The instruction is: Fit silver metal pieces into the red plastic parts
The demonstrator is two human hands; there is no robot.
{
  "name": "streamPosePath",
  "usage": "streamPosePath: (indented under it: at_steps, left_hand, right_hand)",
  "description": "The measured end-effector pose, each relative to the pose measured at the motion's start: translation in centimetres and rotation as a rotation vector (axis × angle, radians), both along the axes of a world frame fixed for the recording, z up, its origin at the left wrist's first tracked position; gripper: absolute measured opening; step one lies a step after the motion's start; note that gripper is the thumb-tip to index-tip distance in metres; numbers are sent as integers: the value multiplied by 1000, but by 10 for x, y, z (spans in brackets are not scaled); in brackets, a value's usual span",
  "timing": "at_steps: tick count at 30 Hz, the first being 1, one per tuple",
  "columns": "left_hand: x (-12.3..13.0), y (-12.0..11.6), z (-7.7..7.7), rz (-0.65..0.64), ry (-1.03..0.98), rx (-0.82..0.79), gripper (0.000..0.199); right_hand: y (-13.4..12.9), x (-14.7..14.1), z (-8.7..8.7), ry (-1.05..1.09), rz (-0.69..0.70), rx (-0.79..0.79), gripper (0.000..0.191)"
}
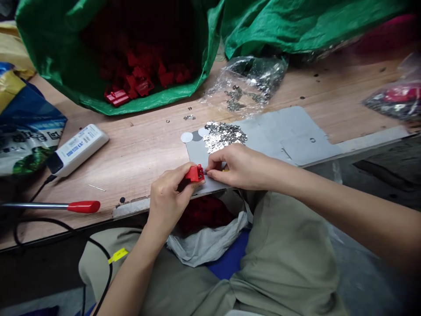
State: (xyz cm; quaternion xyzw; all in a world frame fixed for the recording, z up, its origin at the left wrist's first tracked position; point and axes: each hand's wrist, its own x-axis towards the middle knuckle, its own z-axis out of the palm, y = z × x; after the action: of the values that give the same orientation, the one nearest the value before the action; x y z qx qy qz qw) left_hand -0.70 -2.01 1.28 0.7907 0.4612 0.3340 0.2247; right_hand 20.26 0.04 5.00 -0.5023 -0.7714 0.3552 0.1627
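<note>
Between the thumb and fingers of my left hand [169, 191] is a small red plastic part [195, 173], its open side facing right. My right hand [235, 166] is closed in a pinch just right of that part. A thin metal piece [205, 172] shows at its fingertips, against the red part's opening; a bit of yellow shows by the fingers, and I cannot make out what it belongs to. Right behind my hands, a pile of small shiny metal pieces [225, 136] lies on a grey sheet [263, 131].
A green sack [138, 107] with many red parts opens at the back left. Behind the pile lies a clear plastic bag [253, 83] of metal pieces. A white boxy device [80, 147] and a red-handled lever [83, 206] are leftward. A whitish sack [210, 243] hangs at my lap.
</note>
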Motion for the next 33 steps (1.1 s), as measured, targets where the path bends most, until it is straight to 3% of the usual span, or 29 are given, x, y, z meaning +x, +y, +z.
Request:
streamPosePath:
  at_steps: [5, 9, 12, 15, 18, 22, 27, 33]
  left_hand:
    - [0, 0, -1, -16, 7, -2, 23]
    - [1, -1, -2, -10, -130, -120, 22]
    - [-1, 0, 5, 73, -496, -300, 33]
    - [-7, 0, 20, 89, -976, -617, 46]
    - [-12, -2, 33, 15, -1306, -989, 35]
    - [-14, -6, 34, -101, -1565, -1339, 34]
    - [-14, -9, 32, -80, -1692, -1494, 30]
    - [-19, -5, 29, -218, -1778, -1578, 26]
  right_hand:
    - [-2, -8, 5, -72, -23, 39, 13]
    - [-14, -1, -6, 157, -101, 40, 11]
    - [-27, 3, -18, 382, -241, 43, 19]
    - [-38, -2, -22, 423, -319, 112, 25]
    - [-46, -20, -17, 403, -280, 252, 29]
    - [-53, -44, -4, 376, -141, 438, 37]
    - [-48, -57, 5, 324, -48, 464, 39]
    - [-42, -62, 10, 334, -38, 543, 34]
